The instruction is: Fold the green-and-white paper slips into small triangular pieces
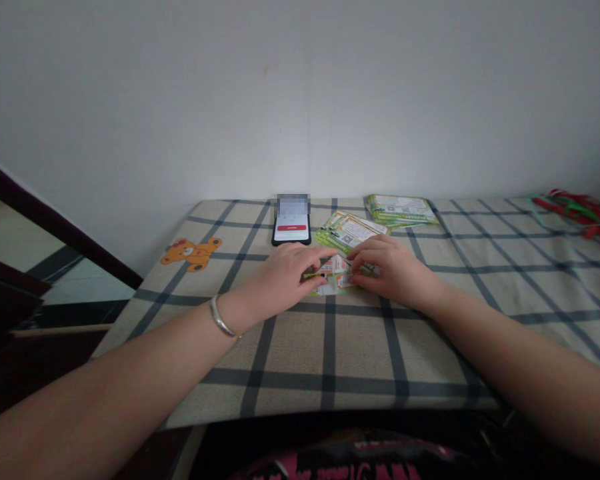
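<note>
Between my two hands, low over the table, is a small printed card (pixel 336 273) in green, white and orange. My left hand (pixel 283 277) has its thumb and fingers closed on the left side of it. On the right side, the bent fingers of my right hand (pixel 393 268) grip it and hide part of it. Just beyond my fingers lies a fanned pile of similar green-edged cards (pixel 353 230). The small print cannot be read.
A phone (pixel 293 230) with a lit screen lies by the wall. Farther right is a second stack of cards (pixel 403 210). An orange bear picture (pixel 193 255) is at the left of the checked tablecloth (pixel 290 347). Red and green tangled material (pixel 587 217) lies at the far right.
</note>
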The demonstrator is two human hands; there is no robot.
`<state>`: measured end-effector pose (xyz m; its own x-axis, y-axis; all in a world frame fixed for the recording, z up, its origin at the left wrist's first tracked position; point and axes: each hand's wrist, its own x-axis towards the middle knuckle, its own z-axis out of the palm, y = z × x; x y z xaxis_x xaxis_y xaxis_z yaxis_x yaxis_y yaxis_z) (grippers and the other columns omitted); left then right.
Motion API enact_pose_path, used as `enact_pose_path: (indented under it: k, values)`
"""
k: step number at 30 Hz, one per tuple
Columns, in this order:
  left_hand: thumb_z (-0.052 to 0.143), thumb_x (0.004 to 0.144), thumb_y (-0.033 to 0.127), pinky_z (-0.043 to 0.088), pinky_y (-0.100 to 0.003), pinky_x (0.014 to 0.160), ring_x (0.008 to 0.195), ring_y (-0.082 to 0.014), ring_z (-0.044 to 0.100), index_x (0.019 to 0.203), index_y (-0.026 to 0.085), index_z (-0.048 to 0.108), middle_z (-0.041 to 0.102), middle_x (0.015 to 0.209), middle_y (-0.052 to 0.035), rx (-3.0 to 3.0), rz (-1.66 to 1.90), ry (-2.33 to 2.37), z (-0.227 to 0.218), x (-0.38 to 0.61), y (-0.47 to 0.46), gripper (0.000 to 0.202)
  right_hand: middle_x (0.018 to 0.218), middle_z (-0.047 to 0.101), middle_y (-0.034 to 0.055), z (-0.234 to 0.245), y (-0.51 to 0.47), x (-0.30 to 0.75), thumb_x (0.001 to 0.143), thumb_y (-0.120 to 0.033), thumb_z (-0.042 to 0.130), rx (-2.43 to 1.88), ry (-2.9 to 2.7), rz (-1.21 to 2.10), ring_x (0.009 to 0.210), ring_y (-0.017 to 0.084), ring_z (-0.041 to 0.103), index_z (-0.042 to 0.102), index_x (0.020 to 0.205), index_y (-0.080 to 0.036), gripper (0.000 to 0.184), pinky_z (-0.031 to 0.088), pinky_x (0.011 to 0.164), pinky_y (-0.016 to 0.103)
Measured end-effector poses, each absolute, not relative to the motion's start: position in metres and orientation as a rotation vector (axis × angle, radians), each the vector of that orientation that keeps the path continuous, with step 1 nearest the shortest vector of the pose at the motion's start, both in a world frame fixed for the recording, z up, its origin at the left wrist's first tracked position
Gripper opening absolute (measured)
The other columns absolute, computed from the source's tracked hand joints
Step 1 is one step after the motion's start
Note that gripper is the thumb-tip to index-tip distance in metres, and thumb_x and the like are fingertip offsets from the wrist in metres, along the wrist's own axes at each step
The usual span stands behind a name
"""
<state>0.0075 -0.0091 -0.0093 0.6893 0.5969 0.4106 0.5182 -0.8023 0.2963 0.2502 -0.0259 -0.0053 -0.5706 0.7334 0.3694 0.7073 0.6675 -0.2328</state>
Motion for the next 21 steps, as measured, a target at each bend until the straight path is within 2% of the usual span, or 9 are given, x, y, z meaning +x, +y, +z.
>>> enact_pose_path:
  k: [6,12,16,21]
  values:
    - [0.059,0.090,0.017,0.048,-0.037,0.085,0.090,-0.0178,0.062,0.126,0.022,0.052,0.066,0.092,-0.0013,2.828,0.875,0.899,-0.0097,0.0053,-0.0080,0.037,0.086,0.070,0.0063,0.0000,-0.0282,0.2498,0.085,-0.021,0.061,-1.167,-2.382,0.003,0.088,0.022,0.062,0.068,0.084,-0.020,0.007,0.044,0.082,0.037]
    - [0.058,0.091,0.017,0.047,-0.034,0.084,0.091,-0.0170,0.062,0.099,0.020,0.064,0.068,0.094,-0.0016,2.886,0.949,0.808,-0.0084,0.0031,-0.0056,0.011,0.087,0.070,0.0056,0.0021,-0.0303,0.2508,0.084,-0.016,0.060,-1.050,-2.358,-0.016,0.086,0.021,0.062,0.066,0.086,-0.020,0.007,0.044,0.081,0.035]
    - [0.058,0.089,0.014,0.044,-0.034,0.083,0.089,-0.0170,0.059,0.090,0.021,0.066,0.067,0.091,-0.0007,2.979,0.972,0.727,-0.0094,0.0015,-0.0030,0.011,0.087,0.070,0.0053,0.0027,-0.0317,0.2507,0.084,-0.013,0.060,-0.991,-2.439,0.028,0.088,0.021,0.061,0.067,0.088,-0.020,0.011,0.045,0.080,0.034]
    - [0.054,0.092,0.017,0.041,-0.036,0.087,0.093,-0.0187,0.056,0.089,0.022,0.068,0.067,0.094,-0.0014,3.160,0.814,0.664,-0.0099,0.0011,-0.0043,0.015,0.089,0.069,0.0048,0.0012,-0.0302,0.2512,0.083,-0.015,0.061,-0.922,-2.544,0.057,0.089,0.020,0.059,0.068,0.089,-0.020,0.010,0.045,0.081,0.033]
